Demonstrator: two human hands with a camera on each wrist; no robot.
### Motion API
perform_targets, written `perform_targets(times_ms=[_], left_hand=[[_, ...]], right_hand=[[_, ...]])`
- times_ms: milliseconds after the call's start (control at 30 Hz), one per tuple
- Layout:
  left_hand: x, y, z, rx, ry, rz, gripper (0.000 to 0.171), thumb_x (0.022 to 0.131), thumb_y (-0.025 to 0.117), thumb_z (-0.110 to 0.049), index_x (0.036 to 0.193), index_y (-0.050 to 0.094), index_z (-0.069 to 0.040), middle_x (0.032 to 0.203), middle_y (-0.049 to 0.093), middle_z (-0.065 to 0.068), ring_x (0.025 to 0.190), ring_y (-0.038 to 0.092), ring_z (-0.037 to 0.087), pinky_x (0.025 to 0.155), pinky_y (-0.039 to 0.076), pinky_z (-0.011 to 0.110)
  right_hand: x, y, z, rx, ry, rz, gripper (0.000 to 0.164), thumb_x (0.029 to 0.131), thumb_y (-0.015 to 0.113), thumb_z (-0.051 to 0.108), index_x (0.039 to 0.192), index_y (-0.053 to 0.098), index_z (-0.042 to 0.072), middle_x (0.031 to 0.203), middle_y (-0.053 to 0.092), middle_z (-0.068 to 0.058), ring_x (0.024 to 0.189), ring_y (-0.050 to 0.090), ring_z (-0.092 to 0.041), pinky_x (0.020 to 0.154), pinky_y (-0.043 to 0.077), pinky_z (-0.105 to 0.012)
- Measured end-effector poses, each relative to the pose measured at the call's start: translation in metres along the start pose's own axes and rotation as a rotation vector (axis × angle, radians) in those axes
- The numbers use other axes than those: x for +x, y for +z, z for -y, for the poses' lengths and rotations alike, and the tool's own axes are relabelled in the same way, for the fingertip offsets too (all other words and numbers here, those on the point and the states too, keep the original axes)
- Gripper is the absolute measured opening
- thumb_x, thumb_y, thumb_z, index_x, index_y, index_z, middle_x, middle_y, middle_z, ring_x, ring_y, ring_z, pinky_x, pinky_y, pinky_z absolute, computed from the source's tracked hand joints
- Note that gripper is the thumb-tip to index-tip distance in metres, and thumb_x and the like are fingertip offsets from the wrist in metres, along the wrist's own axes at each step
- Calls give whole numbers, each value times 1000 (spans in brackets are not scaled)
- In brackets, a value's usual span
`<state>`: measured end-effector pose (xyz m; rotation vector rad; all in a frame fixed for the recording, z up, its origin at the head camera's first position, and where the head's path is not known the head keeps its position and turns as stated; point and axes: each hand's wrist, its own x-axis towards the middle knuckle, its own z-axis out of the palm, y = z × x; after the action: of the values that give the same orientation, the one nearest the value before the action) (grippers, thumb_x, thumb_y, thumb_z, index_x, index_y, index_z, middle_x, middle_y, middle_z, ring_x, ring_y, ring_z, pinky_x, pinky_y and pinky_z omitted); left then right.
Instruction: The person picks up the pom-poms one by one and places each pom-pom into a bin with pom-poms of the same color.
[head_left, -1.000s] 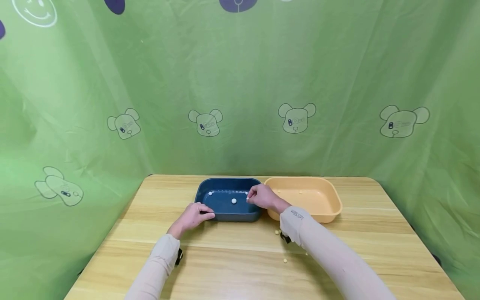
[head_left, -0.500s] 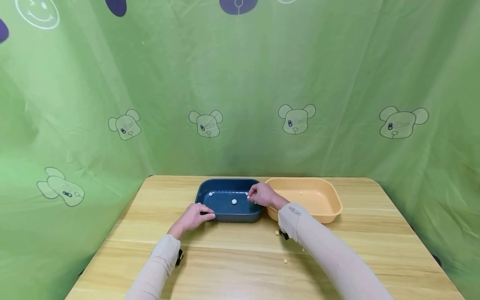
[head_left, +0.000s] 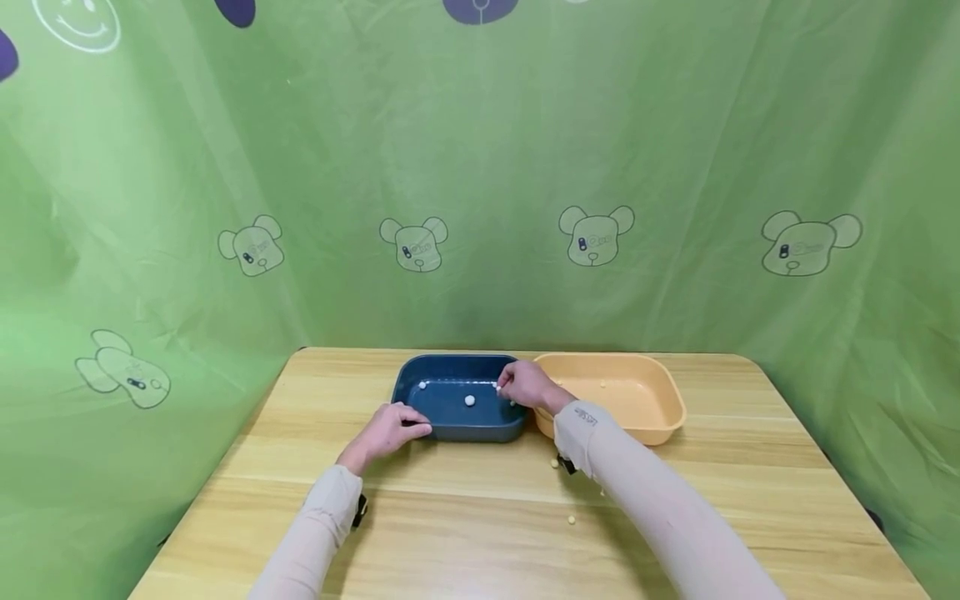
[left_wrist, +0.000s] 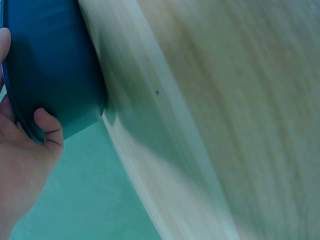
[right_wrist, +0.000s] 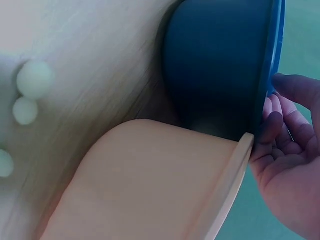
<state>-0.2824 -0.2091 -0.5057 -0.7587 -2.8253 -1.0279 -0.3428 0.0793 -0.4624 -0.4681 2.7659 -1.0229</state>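
My left hand (head_left: 390, 429) at near left corner of blue tray (head_left: 472, 433), fingers clamped on rim, thumb outside. My right hand (head_left: 527, 385) reaches past left side of orange tray (head_left: 652, 435) over blue tray's right end, fingers bunched, pinching small white ball (head_left: 498, 387). Both trays on worktop (head_left: 450, 525). Since earlier: right hand slightly farther toward blue tray's far side; left unmoved.

Person's left hand (head_left: 387, 428): thumb (left_wrist: 49, 125) bent, opposite the fingers (left_wrist: 4, 45). Right hand (head_left: 527, 385), slightly farther forward: fingers curled, tips together. Sleeved forearms (head_left: 652, 508) slope back behind the hands.
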Motion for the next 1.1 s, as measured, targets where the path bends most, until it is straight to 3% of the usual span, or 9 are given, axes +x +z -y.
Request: perform_targets(times_ms=[233,667,1100], left_hand=[[1,0,2,15,2,0,17,86,70,-29,93,77,-15,89,70,-7,88,59,14,80,45,31],[0,0,2,8,7,-7,17,86,70,-29,92,77,-14,89,70,-6,88,58,15,80,44,31],[1,1,3,-4,-8,6,18,86,70,-30,94,77,-15,91,70,-6,89,59,15,82,45,34]], right_hand=[[5,0,-3,-60,-19,-8,4,83,68,7,86,67,5,75,61,-2,65,56,-14,61,47,-26],[9,-1,-2,-72,-20,-40,4,81,67,5,85,66,4,74,61,-2,60,57,-12,59,47,-24],[14,0,-5,-89,-44,-51,12,84,66,7,94,69,1,78,63,-2,67,57,-12,65,48,-26]])
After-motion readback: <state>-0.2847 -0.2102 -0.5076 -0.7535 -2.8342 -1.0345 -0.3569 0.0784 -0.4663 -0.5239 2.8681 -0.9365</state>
